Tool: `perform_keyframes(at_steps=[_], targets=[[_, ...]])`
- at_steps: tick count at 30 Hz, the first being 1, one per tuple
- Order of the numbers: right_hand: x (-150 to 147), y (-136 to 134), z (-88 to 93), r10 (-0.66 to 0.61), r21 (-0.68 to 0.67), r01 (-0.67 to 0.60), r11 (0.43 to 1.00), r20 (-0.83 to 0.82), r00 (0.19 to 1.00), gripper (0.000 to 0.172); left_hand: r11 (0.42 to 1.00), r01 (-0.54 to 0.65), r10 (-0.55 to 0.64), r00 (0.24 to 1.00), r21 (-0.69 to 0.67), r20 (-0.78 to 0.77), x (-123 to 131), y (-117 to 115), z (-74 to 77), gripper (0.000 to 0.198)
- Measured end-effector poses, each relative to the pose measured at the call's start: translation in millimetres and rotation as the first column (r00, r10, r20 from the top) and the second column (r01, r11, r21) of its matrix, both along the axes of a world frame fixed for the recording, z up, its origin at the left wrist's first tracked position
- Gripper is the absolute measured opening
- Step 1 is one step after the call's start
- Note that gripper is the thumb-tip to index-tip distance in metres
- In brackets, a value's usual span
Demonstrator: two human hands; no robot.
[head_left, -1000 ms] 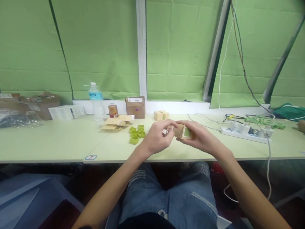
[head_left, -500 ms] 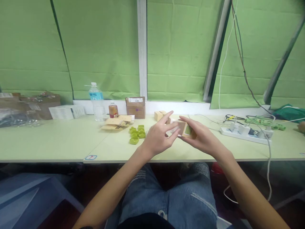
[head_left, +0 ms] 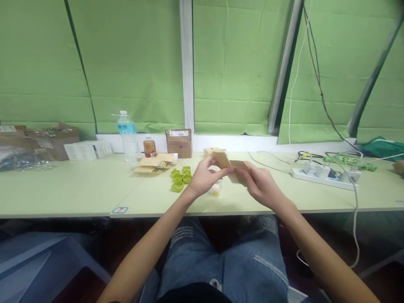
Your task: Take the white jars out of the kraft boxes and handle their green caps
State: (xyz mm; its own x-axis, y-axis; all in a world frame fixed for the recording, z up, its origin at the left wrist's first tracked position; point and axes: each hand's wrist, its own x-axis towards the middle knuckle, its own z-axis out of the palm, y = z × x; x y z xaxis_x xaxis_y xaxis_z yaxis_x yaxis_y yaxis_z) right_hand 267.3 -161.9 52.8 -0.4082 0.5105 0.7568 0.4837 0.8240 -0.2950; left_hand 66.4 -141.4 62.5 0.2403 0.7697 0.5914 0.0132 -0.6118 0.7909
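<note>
Both my hands hold a small tan cardboard box (head_left: 236,168) above the pale green table (head_left: 78,189). My left hand (head_left: 202,179) pinches its raised flap (head_left: 221,159) between thumb and fingers. My right hand (head_left: 259,185) wraps round the box body from the right. Under my hands a small clear jar with a yellow base (head_left: 216,189) stands on the table. A cluster of green caps (head_left: 180,176) lies just left of my left hand.
Flat cardboard blanks (head_left: 154,163), a water bottle (head_left: 127,134), a small orange bottle (head_left: 149,146) and a brown carton (head_left: 179,143) stand behind the caps. Two small tan boxes (head_left: 211,150) sit farther back. A power strip (head_left: 325,174) with cables lies on the right.
The box turned in my hands and its flap has come up. My left hand went from spread fingers to a pinch on the flap. The clear jar now shows below.
</note>
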Motion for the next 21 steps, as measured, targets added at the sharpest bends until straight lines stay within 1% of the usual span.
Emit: perform_keyframes(at_steps=[2,3,4,6,8,10,13,15,17,18,19,20,21], targets=[[-3.2,-1.4,-0.8,-0.008,-0.056,0.003,0.998,-0.100,0.995,0.032,0.997,0.073,-0.072,0.997,-0.038,0.023,-0.5,3.4,-0.9,0.049],[-4.8,-1.7,-0.9,-0.012,-0.087,0.000,0.996,-0.146,0.989,0.033,0.994,0.099,-0.097,0.994,-0.045,0.049,-0.8,4.0,-0.9,0.046],[-6.2,-1.7,-0.8,-0.013,-0.119,-0.009,0.993,-0.183,0.983,0.032,0.993,0.110,-0.106,0.991,-0.047,0.082,-1.1,4.0,-0.6,0.045],[-8.1,-0.7,-0.4,0.006,-0.183,-0.050,0.982,-0.232,0.973,0.033,0.995,0.088,-0.079,0.984,-0.047,0.161,-1.7,2.6,0.3,0.049],[-8.7,0.8,0.2,0.048,-0.245,-0.116,0.962,-0.268,0.962,0.034,0.998,0.048,-0.035,0.972,-0.052,0.231,-1.5,0.3,1.5,0.052],[-9.1,1.6,0.6,0.090,-0.302,-0.198,0.932,-0.336,0.937,0.035,0.997,0.038,-0.020,0.964,-0.065,0.264,0.1,-2.3,2.3,0.053],[-11.6,1.1,0.7,0.124,-0.351,-0.312,0.883,-0.467,0.876,0.042,0.993,0.064,-0.041,0.975,-0.096,0.220,3.7,-7.0,2.5,0.048],[-14.7,1.0,-0.3,0.130,-0.368,-0.340,0.866,-0.489,0.862,0.045,0.994,0.040,-0.026,0.991,-0.102,0.135,2.0,-10.5,3.1,0.041],[-17.5,2.1,-2.1,0.108,-0.369,-0.293,0.882,-0.448,0.888,0.043,0.997,-0.053,0.054,0.998,-0.051,0.026,-10.1,-13.4,6.8,0.035],[-18.3,3.1,-3.2,0.085,-0.356,-0.249,0.901,-0.419,0.904,0.041,0.991,-0.129,0.130,0.991,0.015,-0.026,-21.8,-14.0,10.6,0.034],[-18.5,4.4,-4.2,0.059,-0.336,-0.203,0.920,-0.394,0.917,0.039,0.969,-0.221,0.230,0.970,0.109,-0.075,-37.9,-13.6,15.9,0.032],[-18.0,5.9,-5.0,0.036,-0.312,-0.163,0.936,-0.376,0.926,0.037,0.917,-0.326,0.357,0.927,0.230,-0.113,-58.2,-11.8,22.7,0.032],[-16.8,7.4,-5.7,0.020,-0.293,-0.135,0.947,-0.363,0.932,0.035,0.823,-0.426,0.504,0.853,0.375,-0.138,-82.1,-8.0,30.5,0.032]])
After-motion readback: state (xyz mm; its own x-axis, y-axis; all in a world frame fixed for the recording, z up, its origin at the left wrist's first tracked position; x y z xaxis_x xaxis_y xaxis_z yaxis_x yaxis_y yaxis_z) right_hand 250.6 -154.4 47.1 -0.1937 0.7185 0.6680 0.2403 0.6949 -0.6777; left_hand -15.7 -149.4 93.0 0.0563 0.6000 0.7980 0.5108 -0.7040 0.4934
